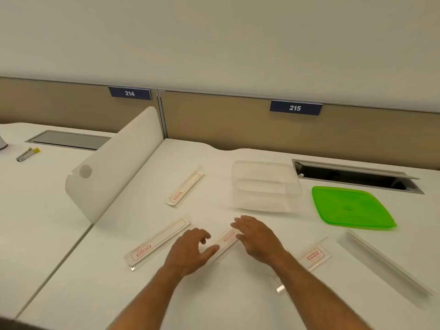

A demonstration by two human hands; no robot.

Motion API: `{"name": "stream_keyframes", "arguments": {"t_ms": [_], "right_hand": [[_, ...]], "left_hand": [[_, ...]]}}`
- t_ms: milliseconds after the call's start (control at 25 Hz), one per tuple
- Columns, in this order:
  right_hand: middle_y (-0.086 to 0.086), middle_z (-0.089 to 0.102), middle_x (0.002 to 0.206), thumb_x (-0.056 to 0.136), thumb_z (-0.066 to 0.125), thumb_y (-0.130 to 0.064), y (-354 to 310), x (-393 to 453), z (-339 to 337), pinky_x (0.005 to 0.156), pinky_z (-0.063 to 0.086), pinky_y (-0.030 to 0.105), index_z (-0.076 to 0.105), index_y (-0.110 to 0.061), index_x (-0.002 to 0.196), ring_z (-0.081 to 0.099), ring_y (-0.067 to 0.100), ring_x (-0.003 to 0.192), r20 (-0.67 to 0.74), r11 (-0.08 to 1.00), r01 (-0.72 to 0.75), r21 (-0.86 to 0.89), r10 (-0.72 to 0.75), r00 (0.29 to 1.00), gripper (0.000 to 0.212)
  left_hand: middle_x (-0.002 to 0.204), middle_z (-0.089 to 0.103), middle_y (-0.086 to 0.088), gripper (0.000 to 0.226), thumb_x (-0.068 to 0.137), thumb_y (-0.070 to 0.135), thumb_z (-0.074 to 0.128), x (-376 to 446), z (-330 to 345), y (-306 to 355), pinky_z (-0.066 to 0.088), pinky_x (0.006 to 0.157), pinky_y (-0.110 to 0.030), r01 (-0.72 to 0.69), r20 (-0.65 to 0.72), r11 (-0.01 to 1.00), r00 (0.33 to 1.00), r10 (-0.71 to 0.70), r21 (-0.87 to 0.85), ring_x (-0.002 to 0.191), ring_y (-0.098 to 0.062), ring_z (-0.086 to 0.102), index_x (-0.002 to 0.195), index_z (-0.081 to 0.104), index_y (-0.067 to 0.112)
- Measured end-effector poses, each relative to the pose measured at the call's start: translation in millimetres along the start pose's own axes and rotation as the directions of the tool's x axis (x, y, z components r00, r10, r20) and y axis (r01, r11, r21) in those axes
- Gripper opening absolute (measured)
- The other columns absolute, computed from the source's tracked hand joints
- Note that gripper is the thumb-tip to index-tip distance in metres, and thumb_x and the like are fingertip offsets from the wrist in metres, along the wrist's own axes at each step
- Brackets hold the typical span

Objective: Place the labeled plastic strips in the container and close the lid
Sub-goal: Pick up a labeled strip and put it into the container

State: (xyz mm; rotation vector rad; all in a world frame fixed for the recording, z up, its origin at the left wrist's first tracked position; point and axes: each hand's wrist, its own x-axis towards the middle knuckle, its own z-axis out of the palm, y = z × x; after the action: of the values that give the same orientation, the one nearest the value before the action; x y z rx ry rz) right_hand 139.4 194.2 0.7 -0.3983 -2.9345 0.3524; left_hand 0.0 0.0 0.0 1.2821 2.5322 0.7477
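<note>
Several clear plastic strips with red labels lie on the white desk. One strip [227, 241] lies between my hands. My left hand [190, 251] touches its near edge with the thumb, fingers loosely spread above it. My right hand [257, 236] rests straight fingers on its far end. Other strips lie at the far left [184, 186], near left [158, 244] and right [314, 256], the last partly under my right forearm. A long strip [385, 260] with no label showing lies at the far right. The clear container [262, 164] stands open behind my hands, with its green lid [350, 208] flat on the desk to its right.
A white curved divider [114, 167] stands between this desk and the left one. An open cable hatch [357, 175] sits behind the lid. On the left desk are a closed hatch [69, 139] and a small metal tool with a yellow tip [27, 154].
</note>
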Motion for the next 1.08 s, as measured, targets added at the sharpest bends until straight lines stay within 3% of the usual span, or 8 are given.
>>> {"name": "stream_keyframes", "arguments": {"t_ms": [160,280,400,480,680,840,960,1080], "right_hand": [[-0.009,0.043,0.152,0.101,0.044,-0.028,-3,3,6,0.112,0.031,0.030,0.048,-0.028,0.141,0.027,0.010,0.145,0.063,1.000,-0.002,-0.010,0.003,0.998,0.040],[-0.012,0.040,0.152,0.099,0.048,-0.031,0,4,7,0.110,0.037,0.032,0.046,-0.030,0.142,0.024,0.007,0.145,0.068,1.000,-0.019,0.005,0.018,0.998,0.043],[-0.010,0.035,0.156,0.091,0.058,-0.035,3,0,6,0.114,0.032,0.030,0.038,-0.029,0.146,0.020,0.007,0.147,0.092,1.000,-0.008,-0.004,0.008,0.996,0.059],[-0.009,0.031,0.157,0.087,0.062,-0.035,7,-2,3,0.118,0.024,0.028,0.033,-0.028,0.149,0.019,0.010,0.148,0.110,1.000,0.018,-0.003,-0.018,0.994,0.069],[-0.009,0.030,0.157,0.084,0.068,-0.031,16,-7,-7,0.118,0.015,0.021,0.032,-0.028,0.149,0.019,0.010,0.147,0.036,0.998,0.048,0.051,-0.050,0.998,0.074],[-0.011,0.050,0.144,0.077,0.077,-0.035,21,-13,-27,0.111,0.027,0.015,0.055,-0.029,0.135,0.041,0.005,0.135,-0.023,0.976,0.021,0.216,-0.017,1.000,0.063],[-0.018,0.064,0.125,0.064,0.085,-0.042,26,-22,-41,0.100,0.045,0.018,0.069,-0.035,0.114,0.056,-0.004,0.116,0.002,0.905,-0.075,0.420,0.081,0.997,0.053],[-0.020,0.074,0.102,0.055,0.088,-0.047,31,-30,-47,0.085,0.051,0.018,0.075,-0.039,0.098,0.066,-0.002,0.098,0.004,0.790,-0.164,0.591,0.201,0.980,0.045]], "left_hand": [[0.082,0.066,0.018,0.024,0.085,0.051,0.063,-4,2,2,0.050,0.074,-0.022,0.031,0.098,0.998,0.995,-0.025,-0.055,0.077,-0.004,0.058,0.094,0.069,0.030],[0.077,0.068,0.017,0.020,0.089,0.042,0.061,-2,3,4,0.049,0.068,-0.020,0.054,0.116,0.993,0.992,-0.043,-0.100,0.071,-0.005,0.060,0.091,0.073,0.026],[0.076,0.071,0.014,0.019,0.093,0.036,0.060,-1,5,6,0.052,0.071,-0.024,0.053,0.085,0.993,0.995,-0.044,-0.107,0.072,-0.007,0.063,0.096,0.076,0.025],[0.069,0.068,0.014,0.018,0.094,0.031,0.061,4,4,10,0.051,0.068,-0.021,0.070,0.058,0.978,0.997,-0.060,-0.199,0.065,-0.004,0.062,0.098,0.077,0.026],[0.059,0.069,0.004,0.017,0.094,0.019,0.064,10,-4,17,0.049,0.052,-0.019,0.141,0.089,0.859,0.990,-0.111,-0.493,0.044,-0.008,0.056,0.088,0.078,0.028],[0.075,0.074,-0.005,0.016,0.088,0.012,0.068,14,-12,19,0.038,0.042,-0.022,0.239,0.164,0.693,0.971,-0.173,-0.680,0.041,-0.017,0.050,0.085,0.079,0.023],[0.083,0.074,-0.007,0.009,0.084,0.020,0.076,17,-19,21,0.037,0.044,-0.024,0.323,0.270,0.580,0.946,-0.179,-0.748,0.042,-0.015,0.047,0.081,0.078,0.011],[0.096,0.076,-0.015,0.052,0.089,0.052,0.061,20,-26,24,0.046,0.058,-0.024,0.438,0.414,0.493,0.895,-0.165,-0.752,0.056,-0.014,0.055,0.086,0.078,0.003]]}}
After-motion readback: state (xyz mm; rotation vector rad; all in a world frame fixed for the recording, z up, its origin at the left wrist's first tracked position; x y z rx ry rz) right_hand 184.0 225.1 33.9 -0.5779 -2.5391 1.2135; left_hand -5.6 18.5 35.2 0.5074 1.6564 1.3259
